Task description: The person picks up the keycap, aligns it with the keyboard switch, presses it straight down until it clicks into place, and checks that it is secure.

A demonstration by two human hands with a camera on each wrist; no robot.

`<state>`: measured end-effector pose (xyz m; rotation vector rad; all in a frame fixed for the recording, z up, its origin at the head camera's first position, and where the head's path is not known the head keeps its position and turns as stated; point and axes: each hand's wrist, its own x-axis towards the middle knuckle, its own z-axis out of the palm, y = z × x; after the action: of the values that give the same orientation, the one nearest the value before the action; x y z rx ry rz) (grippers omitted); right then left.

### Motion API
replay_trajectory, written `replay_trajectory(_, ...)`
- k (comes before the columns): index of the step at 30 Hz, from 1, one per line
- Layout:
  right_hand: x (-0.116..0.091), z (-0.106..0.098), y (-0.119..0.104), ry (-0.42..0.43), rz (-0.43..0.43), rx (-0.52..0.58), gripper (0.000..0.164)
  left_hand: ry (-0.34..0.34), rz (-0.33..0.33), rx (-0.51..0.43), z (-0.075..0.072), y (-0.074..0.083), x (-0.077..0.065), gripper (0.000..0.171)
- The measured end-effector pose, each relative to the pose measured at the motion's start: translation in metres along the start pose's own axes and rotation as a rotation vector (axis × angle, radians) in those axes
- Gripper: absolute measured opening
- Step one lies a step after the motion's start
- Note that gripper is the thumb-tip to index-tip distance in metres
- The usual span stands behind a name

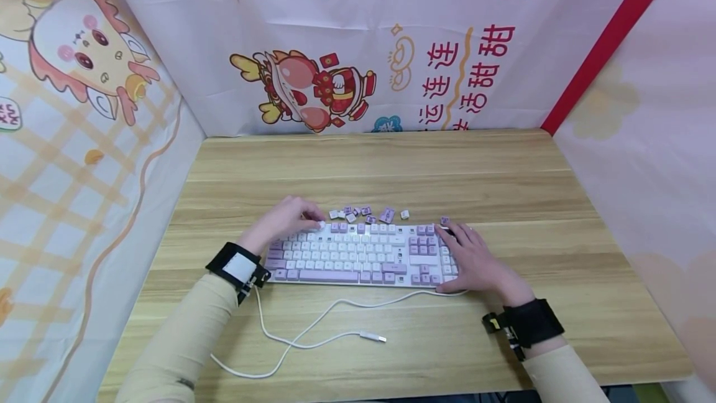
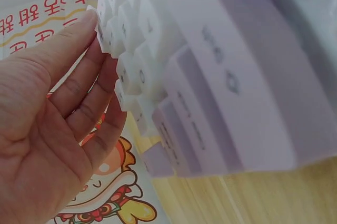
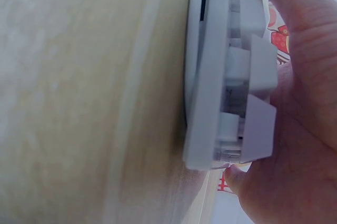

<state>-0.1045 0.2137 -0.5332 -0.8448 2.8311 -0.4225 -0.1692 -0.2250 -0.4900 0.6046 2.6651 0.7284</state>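
Observation:
A white and lilac keyboard (image 1: 330, 275) lies flat on the wooden table, with several key spots bare of caps. At its back left, my left hand (image 1: 288, 219) pinches a small white keycap (image 1: 321, 224) between thumb and fingertips, over the top row. In the left wrist view the left thumb (image 2: 87, 21) meets the far row of keys. My right hand (image 1: 475, 260) spans the keyboard's right end, thumb at the front edge and fingers at the back. From the right wrist, the palm (image 3: 295, 145) is seen close beside the side keys (image 3: 260, 129).
Loose white and lilac keycaps (image 1: 387, 215) lie scattered just behind the keyboard. One lilac keycap (image 1: 444, 221) sits near the right fingertips. A white cable (image 1: 313, 322) loops across the table in front, its USB plug (image 1: 372, 336) lying loose. Printed cloth (image 1: 335, 17) hangs behind the table.

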Motion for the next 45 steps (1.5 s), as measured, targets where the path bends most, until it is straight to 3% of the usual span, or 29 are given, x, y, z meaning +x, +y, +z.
replay_trajectory(6,-0.001,-0.001,0.0,0.009,-0.004,0.0,0.127,0.005,-0.023,0.024,-0.001,0.008,-0.001,0.02)
replay_trajectory(10,-0.001,-0.002,-0.001,0.001,0.001,0.001,0.127,0.009,-0.022,0.093,-0.002,0.019,-0.003,0.019)
replay_trajectory(19,0.0,-0.001,-0.002,0.006,-0.002,0.006,0.127,0.072,0.036,0.312,0.004,0.029,-0.005,0.016)
replay_trajectory(24,0.0,0.001,-0.002,0.0,-0.006,-0.006,0.127,0.101,0.079,0.378,0.008,0.027,-0.006,0.013)
replay_trajectory(29,0.0,0.001,0.0,0.008,-0.004,-0.008,0.127,0.109,0.097,0.367,0.008,0.028,-0.004,0.011)
replay_trajectory(45,-0.001,-0.001,-0.002,-0.005,0.003,-0.01,0.127,0.068,0.058,0.317,0.005,0.032,-0.003,0.009)
